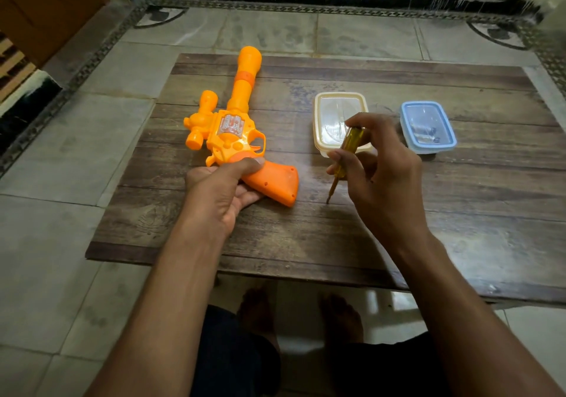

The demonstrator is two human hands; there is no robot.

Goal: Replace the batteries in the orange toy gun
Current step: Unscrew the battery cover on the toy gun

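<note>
Left fingers (250, 164) round toy gun (232, 134) grip, right fingers (339, 155) round screwdriver (352, 141).

Glossy orange plastic toy gun (233, 134) | worn, matt wood-grain table (337, 237) | translucent amber plastic screwdriver (346, 154) handle | clear-lidded plastic containers (335, 111)

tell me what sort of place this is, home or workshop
Most likely a room in a home, not a workshop: a wooden table stands on a tiled floor, a cream plastic box and a blue plastic box sit on it, and the person's bare feet show beneath the table.
</note>
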